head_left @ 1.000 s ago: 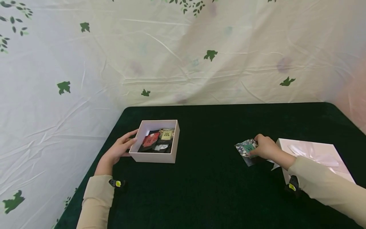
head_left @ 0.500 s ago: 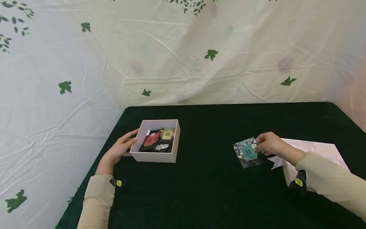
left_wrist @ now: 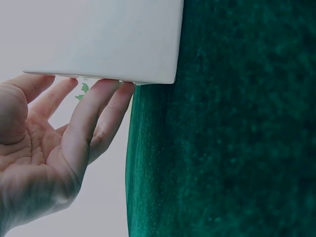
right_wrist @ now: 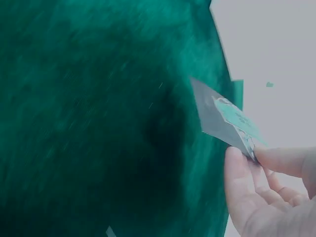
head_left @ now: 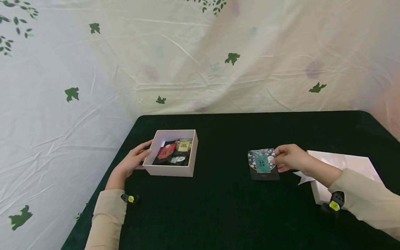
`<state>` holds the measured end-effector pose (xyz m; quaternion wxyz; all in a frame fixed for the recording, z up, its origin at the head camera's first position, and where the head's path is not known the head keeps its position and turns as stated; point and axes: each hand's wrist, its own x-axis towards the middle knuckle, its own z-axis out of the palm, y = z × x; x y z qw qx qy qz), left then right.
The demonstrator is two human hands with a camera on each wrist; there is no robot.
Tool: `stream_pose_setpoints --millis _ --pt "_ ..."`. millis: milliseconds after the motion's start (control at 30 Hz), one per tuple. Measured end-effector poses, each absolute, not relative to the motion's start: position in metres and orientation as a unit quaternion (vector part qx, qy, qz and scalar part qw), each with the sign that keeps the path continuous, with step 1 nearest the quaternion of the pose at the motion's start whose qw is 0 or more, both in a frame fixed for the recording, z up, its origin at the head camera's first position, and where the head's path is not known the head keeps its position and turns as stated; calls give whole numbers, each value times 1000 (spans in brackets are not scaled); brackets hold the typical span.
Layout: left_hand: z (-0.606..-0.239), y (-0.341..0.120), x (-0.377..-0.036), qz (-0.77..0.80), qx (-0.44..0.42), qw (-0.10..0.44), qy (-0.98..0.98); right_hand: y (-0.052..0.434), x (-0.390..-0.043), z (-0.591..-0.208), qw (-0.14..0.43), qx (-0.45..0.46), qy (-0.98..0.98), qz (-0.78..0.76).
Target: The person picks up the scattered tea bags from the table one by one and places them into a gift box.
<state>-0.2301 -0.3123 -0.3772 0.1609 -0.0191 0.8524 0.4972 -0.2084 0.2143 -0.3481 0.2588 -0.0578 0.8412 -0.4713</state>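
My right hand (head_left: 292,159) pinches a small dark sachet (head_left: 262,164) with a teal label and floral print between thumb and fingers, over the green tabletop. In the right wrist view the sachet (right_wrist: 224,116) slants away from the fingertips. At left stands an uncovered pale pink box (head_left: 168,171). Inside it lie a red-labelled sachet (head_left: 166,151), a yellow-labelled sachet (head_left: 183,146) and other dark packets. My left hand (head_left: 131,163) touches the box's left side with extended fingers. The left wrist view shows those fingertips against the box wall (left_wrist: 108,39).
A pale pink box or lid (head_left: 353,165) with a ribbon lies at right, partly behind the right forearm. One white ribbon end (head_left: 303,177) hangs off its left side. Leaf-printed white cloth (head_left: 187,69) surrounds the dark green table (head_left: 225,215) at the back and left.
The sachet in my right hand has shifted slightly left and turned so its label faces me upright. The right wrist has moved a little right. My left hand stays at the box.
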Motion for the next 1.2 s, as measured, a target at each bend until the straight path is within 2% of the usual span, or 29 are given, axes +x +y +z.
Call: stream_pose_setpoints --millis 467,1200 --pt "-375 -313 -229 491 -24 161 856 164 -199 -330 248 -83 782 -565" --pt "-375 -312 -226 495 -19 158 854 69 -229 -316 214 -85 734 -639"
